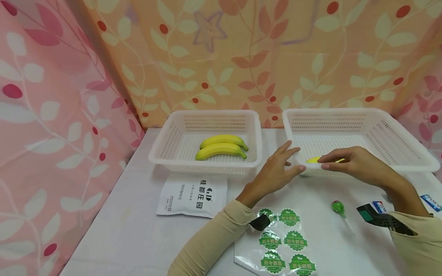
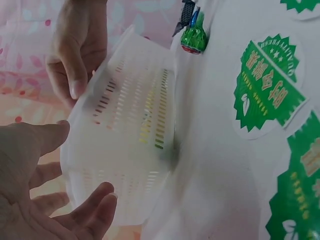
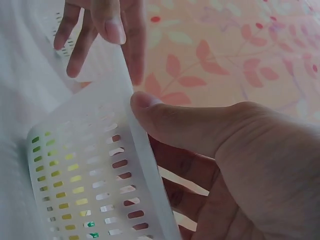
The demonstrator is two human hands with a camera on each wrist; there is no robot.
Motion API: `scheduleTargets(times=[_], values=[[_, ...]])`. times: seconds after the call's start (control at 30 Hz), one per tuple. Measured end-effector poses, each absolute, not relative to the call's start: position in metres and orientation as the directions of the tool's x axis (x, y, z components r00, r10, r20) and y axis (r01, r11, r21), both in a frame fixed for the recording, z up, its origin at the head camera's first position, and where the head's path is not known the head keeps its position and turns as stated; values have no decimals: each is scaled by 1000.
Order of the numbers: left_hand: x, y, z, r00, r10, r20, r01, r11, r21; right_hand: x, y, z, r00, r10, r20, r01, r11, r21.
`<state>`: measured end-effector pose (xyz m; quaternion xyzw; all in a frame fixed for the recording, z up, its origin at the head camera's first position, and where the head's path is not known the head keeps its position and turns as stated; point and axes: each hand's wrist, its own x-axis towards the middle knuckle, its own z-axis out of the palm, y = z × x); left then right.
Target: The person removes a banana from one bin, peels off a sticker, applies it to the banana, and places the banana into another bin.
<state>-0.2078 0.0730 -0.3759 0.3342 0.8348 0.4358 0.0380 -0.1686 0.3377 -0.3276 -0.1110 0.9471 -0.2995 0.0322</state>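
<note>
A white plastic basket [image 1: 411,130] stands at the right, with a partly hidden yellow banana [image 1: 312,160] just inside its front wall. My left hand [image 1: 276,170] is at the basket's front left corner, fingers spread, thumb tip right at the rim. In the left wrist view those fingers lie loosely along the outside wall [image 2: 120,150]. My right hand [image 1: 359,165] grips the front rim: the thumb [image 3: 170,117] presses on the edge while the fingers reach behind it, inside the basket. Yellow shows through the wall slots below.
Another white basket [image 1: 157,155] at the left holds two bananas [image 1: 221,150]. Before it lies a white pouch [image 1: 193,195]. A sheet of green stickers [image 1: 271,240] is near the front, with a green-wrapped lollipop [image 1: 338,208] and small blue-white packets [image 1: 431,202] to its right.
</note>
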Motion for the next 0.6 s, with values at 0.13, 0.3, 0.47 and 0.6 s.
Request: scheduleTargets(times=[0.13,0.3,0.47,0.6], values=[[-198,64,-370,-740,622,254,559,360,747,-167,336,-331,-974,-222,34,-200,788,-583],[-188,33,-358,-664,670,331,623,251,741,-167,336,-333,-973,-227,51,-213,781,-587],[-190,-17,-348,-661,622,420,662,220,716,-169,337,-334,-978,-205,40,-191,800,-569],[-201,-62,-340,-723,522,452,644,272,715,-169,338,-334,-980,-196,28,-177,805,-566]])
